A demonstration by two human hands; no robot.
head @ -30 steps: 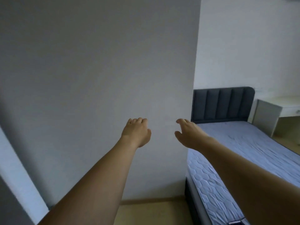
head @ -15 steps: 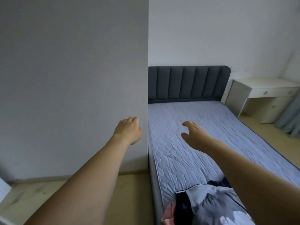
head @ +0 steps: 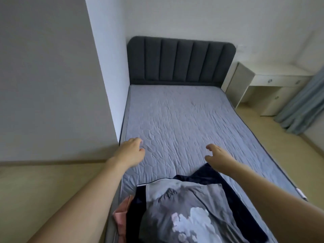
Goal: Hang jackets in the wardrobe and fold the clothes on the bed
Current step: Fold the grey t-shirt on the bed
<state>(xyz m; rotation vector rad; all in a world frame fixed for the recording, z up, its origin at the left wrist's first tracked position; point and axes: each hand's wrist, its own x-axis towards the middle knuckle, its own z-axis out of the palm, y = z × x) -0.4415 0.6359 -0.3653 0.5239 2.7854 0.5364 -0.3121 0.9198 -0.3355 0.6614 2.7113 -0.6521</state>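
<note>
A bed [head: 184,120] with a quilted grey-blue cover and a dark padded headboard [head: 180,62] fills the middle of the view. At its near end lies a grey and navy garment [head: 184,207] with a pale cloud-like print, and a pink piece of clothing [head: 121,216] shows under its left edge. My left hand [head: 131,151] hovers over the bed's left edge, fingers loosely curled, holding nothing. My right hand [head: 219,156] reaches out above the far tip of the navy garment, fingers relaxed and empty.
A large pale wall or cabinet side [head: 52,76] stands to the left of the bed. A white desk with drawers [head: 270,81] sits at the right of the headboard, with a grey-blue curtain [head: 305,102] beside it. Light wooden floor [head: 52,186] surrounds the bed.
The view has swung right and down from the pale wall to the bed, bringing the clothes at its near end into sight. Both hands stay outstretched and empty.
</note>
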